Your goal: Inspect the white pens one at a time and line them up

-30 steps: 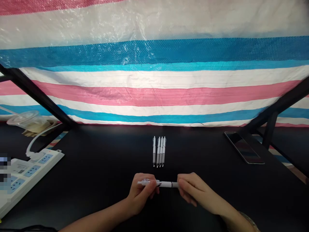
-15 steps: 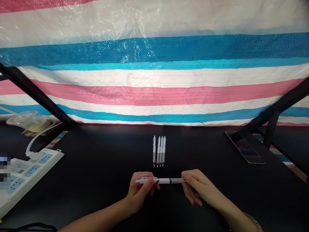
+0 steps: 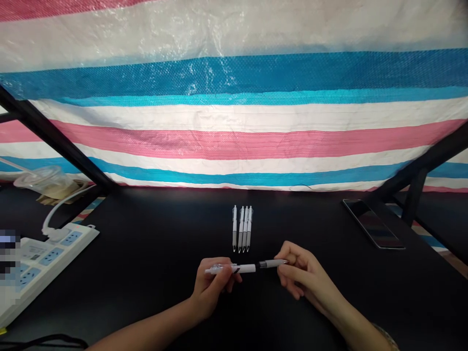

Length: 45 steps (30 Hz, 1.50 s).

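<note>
My left hand [image 3: 212,287] is closed around the white pen barrel [image 3: 246,268], thumb on top, with its clip and push button pointing left. My right hand [image 3: 302,275] pinches the pen's grey grip section [image 3: 273,263] near its metal tip, between thumb and fingertips. The dark end of that section faces the barrel's right end and tilts slightly upward. A narrow dark gap shows between the two parts; whether anything still links them I cannot tell. Beyond my hands, several white-and-grey pens [image 3: 244,229] lie side by side, tips toward me.
On the right of the black table [image 3: 164,229] lies a phone [image 3: 373,224]. A white power strip [image 3: 54,263] with a plugged-in cable is at the left. Further back stand a plastic cup [image 3: 46,180] and black frame bars, before a striped tarp [image 3: 234,144].
The grey grip section has come away from the white barrel and now tilts. My right hand has risen slightly, its fingers changed around the tip. My left hand stays nearly still.
</note>
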Each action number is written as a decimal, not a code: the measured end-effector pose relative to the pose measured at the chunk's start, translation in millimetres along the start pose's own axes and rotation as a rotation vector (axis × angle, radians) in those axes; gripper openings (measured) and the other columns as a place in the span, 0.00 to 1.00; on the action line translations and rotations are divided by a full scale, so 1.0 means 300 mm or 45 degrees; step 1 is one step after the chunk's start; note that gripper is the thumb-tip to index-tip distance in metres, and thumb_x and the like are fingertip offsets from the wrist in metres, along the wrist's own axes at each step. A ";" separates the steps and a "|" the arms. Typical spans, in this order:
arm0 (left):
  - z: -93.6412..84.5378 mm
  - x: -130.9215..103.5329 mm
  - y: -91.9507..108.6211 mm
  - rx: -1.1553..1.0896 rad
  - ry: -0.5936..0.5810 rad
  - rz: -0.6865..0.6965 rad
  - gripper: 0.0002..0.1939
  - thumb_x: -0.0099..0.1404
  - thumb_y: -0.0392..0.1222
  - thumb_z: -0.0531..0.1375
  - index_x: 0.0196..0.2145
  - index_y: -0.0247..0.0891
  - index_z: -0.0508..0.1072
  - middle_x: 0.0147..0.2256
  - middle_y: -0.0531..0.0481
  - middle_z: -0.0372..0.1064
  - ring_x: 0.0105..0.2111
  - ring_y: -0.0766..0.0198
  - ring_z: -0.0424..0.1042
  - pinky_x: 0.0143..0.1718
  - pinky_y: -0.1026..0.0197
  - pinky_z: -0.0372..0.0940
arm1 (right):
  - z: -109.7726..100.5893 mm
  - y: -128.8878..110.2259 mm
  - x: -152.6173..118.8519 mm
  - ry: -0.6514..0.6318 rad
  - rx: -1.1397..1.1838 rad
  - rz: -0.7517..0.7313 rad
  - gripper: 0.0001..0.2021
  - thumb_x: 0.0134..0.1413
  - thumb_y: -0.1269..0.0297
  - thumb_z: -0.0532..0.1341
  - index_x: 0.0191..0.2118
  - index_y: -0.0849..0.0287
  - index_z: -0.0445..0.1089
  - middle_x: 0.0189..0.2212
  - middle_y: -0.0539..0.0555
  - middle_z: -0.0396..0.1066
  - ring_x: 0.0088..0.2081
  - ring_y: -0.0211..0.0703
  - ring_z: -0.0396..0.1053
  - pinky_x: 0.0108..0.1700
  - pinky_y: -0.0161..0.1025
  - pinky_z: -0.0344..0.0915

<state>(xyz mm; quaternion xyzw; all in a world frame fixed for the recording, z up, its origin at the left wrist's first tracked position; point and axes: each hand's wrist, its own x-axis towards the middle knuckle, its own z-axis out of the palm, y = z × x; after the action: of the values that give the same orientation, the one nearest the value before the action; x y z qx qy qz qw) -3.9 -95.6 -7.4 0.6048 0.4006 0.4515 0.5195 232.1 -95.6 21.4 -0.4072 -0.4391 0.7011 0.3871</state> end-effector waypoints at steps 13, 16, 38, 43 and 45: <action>0.002 0.014 -0.017 -0.331 0.217 -0.084 0.22 0.65 0.51 0.55 0.23 0.32 0.76 0.19 0.49 0.68 0.15 0.72 0.58 0.15 0.68 0.49 | -0.045 0.025 0.002 0.236 0.286 -0.279 0.06 0.46 0.67 0.64 0.28 0.60 0.66 0.15 0.48 0.68 0.10 0.27 0.53 0.13 0.26 0.42; 0.005 0.016 -0.022 -0.367 0.255 -0.093 0.21 0.65 0.51 0.56 0.23 0.32 0.76 0.20 0.47 0.70 0.15 0.72 0.59 0.14 0.69 0.50 | -0.048 0.021 -0.001 0.250 0.313 -0.285 0.05 0.46 0.68 0.64 0.28 0.60 0.66 0.16 0.48 0.68 0.10 0.27 0.54 0.13 0.25 0.42; 0.005 0.025 0.000 -0.213 -0.107 -0.243 0.24 0.66 0.54 0.55 0.24 0.32 0.75 0.17 0.50 0.64 0.16 0.71 0.60 0.16 0.68 0.52 | 0.010 0.055 -0.002 0.149 -0.795 -0.371 0.12 0.59 0.56 0.57 0.32 0.60 0.69 0.16 0.46 0.62 0.18 0.33 0.62 0.22 0.30 0.56; 0.005 0.023 0.013 -0.217 -0.119 -0.273 0.24 0.65 0.55 0.55 0.23 0.32 0.75 0.16 0.50 0.64 0.15 0.71 0.60 0.16 0.68 0.52 | 0.012 0.055 -0.008 0.071 -0.844 -0.345 0.22 0.64 0.53 0.50 0.22 0.60 0.65 0.13 0.44 0.51 0.16 0.30 0.50 0.20 0.31 0.46; 0.005 0.020 0.016 -0.223 -0.125 -0.253 0.24 0.64 0.55 0.56 0.24 0.32 0.76 0.17 0.50 0.65 0.15 0.70 0.61 0.16 0.68 0.53 | 0.016 0.056 -0.011 -0.009 -0.750 -0.279 0.26 0.66 0.53 0.45 0.20 0.60 0.63 0.11 0.45 0.50 0.15 0.29 0.49 0.19 0.30 0.46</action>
<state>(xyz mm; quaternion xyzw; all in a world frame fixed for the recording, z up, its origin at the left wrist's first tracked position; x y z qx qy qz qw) -0.7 -91.1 -2.0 0.5358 0.3915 0.4011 0.6315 225.9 -105.3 7.7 -0.4495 -0.6660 0.4992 0.3244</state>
